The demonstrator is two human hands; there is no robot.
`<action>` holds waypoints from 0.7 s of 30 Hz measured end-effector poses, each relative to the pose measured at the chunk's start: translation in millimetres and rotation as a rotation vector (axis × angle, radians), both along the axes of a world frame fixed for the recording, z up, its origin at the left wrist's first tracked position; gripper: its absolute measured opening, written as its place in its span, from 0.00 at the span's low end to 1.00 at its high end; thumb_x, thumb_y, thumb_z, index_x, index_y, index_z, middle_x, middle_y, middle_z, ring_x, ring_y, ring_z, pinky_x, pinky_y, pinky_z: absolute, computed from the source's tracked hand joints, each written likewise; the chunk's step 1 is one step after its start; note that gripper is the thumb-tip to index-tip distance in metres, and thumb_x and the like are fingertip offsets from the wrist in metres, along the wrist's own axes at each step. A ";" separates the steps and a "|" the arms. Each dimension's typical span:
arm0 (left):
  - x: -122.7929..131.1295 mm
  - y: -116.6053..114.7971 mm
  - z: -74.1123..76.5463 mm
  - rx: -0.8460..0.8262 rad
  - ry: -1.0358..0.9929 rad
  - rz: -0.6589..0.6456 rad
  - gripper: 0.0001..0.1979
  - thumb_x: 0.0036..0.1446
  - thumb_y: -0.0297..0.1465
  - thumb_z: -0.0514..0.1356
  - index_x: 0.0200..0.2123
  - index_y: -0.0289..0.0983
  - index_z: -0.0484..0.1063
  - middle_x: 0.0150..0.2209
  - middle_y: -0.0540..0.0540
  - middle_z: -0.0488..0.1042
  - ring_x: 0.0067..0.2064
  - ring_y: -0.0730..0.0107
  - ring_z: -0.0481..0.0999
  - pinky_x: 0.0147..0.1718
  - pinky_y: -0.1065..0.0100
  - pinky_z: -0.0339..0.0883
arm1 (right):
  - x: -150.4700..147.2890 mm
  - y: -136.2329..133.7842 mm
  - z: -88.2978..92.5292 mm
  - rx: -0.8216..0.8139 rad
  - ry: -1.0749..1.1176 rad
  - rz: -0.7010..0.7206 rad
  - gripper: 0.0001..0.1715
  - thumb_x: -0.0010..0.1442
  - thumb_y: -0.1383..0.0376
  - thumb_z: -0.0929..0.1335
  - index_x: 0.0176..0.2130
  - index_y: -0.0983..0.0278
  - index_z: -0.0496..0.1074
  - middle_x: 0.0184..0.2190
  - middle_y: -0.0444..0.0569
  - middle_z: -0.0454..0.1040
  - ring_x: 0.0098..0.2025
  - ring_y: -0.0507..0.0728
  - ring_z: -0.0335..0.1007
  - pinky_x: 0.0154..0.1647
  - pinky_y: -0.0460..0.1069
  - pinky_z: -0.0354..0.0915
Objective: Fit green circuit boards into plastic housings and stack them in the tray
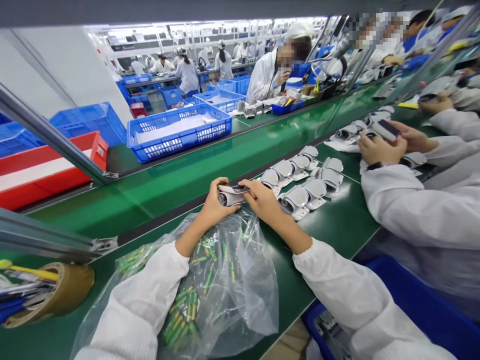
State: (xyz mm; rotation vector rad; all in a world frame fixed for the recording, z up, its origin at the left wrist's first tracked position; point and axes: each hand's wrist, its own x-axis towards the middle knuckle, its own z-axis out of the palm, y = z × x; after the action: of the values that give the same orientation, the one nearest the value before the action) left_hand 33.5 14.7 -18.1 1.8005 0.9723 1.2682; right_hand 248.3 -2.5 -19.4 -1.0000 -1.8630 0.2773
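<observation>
My left hand (214,206) is closed around the left side of a white plastic housing (230,197) with a hollow, curved body and a dark panel on top. Fingers of my right hand (262,199) grip its right end by the dark panel. Beneath my wrists lies a clear plastic bag (258,295), with small green-and-gold parts (183,320) in it, several of them bunched together. To the right of my right hand, similar white housings (296,199) stand in two rows on the green worktop (347,220).
A co-worker's hands (382,149) hold another dark-topped unit at the right. Beyond the worktop edge runs a green conveyor belt (180,172), with a blue basket (180,132) and a red bin (48,165) behind it. A cardboard ring of pens (71,295) stands lower left.
</observation>
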 end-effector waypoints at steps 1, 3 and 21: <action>1.1 -1.3 -2.3 0.024 0.030 0.025 0.45 0.42 0.36 0.81 0.61 0.43 0.65 0.66 0.35 0.70 0.69 0.48 0.73 0.71 0.48 0.62 | 1.4 0.6 -1.4 0.020 -0.038 0.000 0.19 0.73 0.66 0.64 0.60 0.60 0.75 0.36 0.48 0.74 0.36 0.60 0.71 0.45 0.55 0.70; 2.4 -3.2 -4.1 0.080 0.054 0.076 0.44 0.44 0.33 0.80 0.61 0.43 0.64 0.69 0.33 0.68 0.71 0.46 0.72 0.71 0.46 0.63 | 2.9 0.5 -2.8 0.057 -0.077 -0.028 0.20 0.74 0.67 0.63 0.60 0.60 0.75 0.37 0.50 0.75 0.37 0.60 0.73 0.44 0.54 0.71; 8.2 -34.5 108.2 0.159 0.023 -0.153 0.44 0.40 0.46 0.83 0.61 0.57 0.72 0.60 0.45 0.84 0.60 0.43 0.85 0.55 0.37 0.81 | -6.2 -53.1 41.2 -0.048 0.403 -0.267 0.24 0.77 0.46 0.66 0.36 0.59 0.71 0.32 0.47 0.71 0.35 0.58 0.68 0.38 0.52 0.67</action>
State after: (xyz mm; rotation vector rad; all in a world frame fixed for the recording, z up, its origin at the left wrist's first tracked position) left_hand 41.7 -19.7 90.1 1.9743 0.7481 1.2607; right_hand 242.1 -55.6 21.8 -1.1197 -1.3502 0.3368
